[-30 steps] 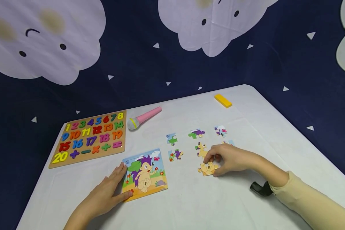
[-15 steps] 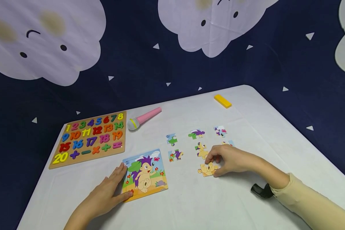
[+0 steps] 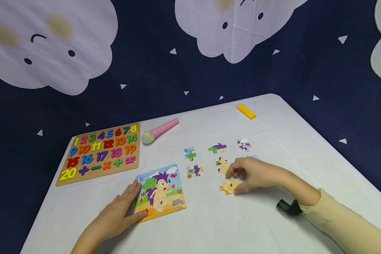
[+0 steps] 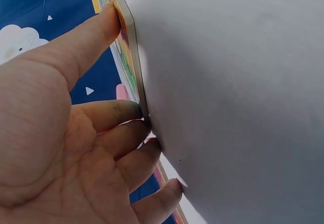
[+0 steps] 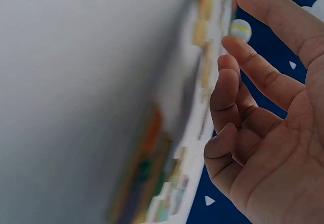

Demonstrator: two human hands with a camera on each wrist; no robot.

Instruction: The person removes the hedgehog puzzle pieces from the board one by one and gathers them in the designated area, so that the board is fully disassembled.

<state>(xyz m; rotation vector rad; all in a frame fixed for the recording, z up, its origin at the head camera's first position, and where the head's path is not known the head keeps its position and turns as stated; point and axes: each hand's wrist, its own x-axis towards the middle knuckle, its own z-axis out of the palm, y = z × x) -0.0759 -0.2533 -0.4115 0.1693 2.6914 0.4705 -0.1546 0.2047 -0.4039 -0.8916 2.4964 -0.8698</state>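
Note:
In the head view my left hand [image 3: 114, 216] rests along the left edge of a square hedgehog picture board [image 3: 162, 203]. Its thumb lies on the near left corner, and the fingers stretch along the side. My right hand [image 3: 258, 173] hovers at a beige jigsaw piece [image 3: 227, 187], thumb at the right side and index finger near its top. The right wrist view shows a gap between thumb and index finger, with the other fingers loosely curled. Just above lies a hedgehog-face piece [image 3: 222, 165]; another piece [image 3: 255, 156] is mostly hidden behind the hand.
Several jigsaw pieces lie loose, including a green leaf piece [image 3: 190, 153] and a butterfly piece [image 3: 243, 144]. Behind stand out a number board [image 3: 96, 169], a pink toy microphone [image 3: 165, 127] and a yellow block [image 3: 246, 111]. A black object [image 3: 287, 208] sits beside the right sleeve.
My right hand has shifted very slightly, its index finger rising a little off the beige piece, which stays in place. The left hand and the picture board have not moved.

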